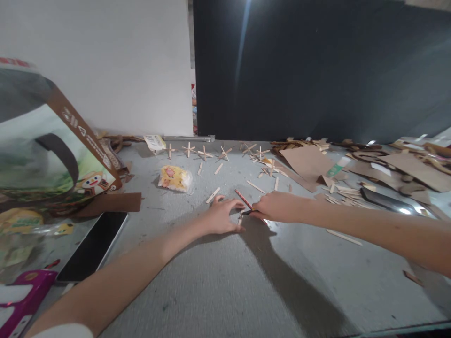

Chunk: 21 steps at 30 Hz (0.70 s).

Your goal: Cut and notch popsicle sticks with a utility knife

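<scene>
My left hand (225, 215) rests on the grey table, its thumb and fingers curved round a short wooden stick (240, 218) and steadying it between their tips. From the right, my right hand (275, 206) grips a slim dark-tipped tool (246, 212) whose tip meets the stick; whether it is a knife or a pen I cannot tell. A red patterned pencil (242, 197) lies slanted by the right fingers, partly hidden under them. Beyond the left hand is a loose popsicle stick (213, 195).
Behind, several small crossed-stick stars (224, 153) stand in a row near a yellow packet (175, 178). Brown cardboard (305, 162), a glue stick (338, 166) and loose sticks (348, 195) lie right. On the left are a phone (93, 246), a purple-and-white device (31, 298) and a printed bag (52, 141).
</scene>
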Available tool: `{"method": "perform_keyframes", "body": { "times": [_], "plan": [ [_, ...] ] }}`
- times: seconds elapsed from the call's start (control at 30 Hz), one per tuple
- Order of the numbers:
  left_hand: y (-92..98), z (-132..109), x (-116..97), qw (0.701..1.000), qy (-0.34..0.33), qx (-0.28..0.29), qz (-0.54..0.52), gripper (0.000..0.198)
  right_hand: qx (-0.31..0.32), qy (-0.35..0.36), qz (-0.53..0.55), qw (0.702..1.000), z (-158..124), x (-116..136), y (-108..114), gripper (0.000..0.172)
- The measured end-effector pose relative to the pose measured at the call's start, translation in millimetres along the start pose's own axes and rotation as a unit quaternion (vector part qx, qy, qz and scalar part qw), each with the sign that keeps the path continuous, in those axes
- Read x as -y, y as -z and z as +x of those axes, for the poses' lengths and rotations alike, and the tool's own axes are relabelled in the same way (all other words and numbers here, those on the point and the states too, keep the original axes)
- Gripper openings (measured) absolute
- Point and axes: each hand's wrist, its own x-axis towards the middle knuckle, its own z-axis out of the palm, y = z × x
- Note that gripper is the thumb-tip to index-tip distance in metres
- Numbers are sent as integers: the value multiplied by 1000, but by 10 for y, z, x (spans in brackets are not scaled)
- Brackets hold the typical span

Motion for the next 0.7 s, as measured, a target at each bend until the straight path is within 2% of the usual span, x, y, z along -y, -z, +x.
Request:
{"method": "perform_keyframes", "body": {
  "times": [0.7],
  "plan": [
    [-17,6,26,1000,-8,-2,2,69,-11,-4,-11,1000,25,-28,-34,40]
  ]
}}
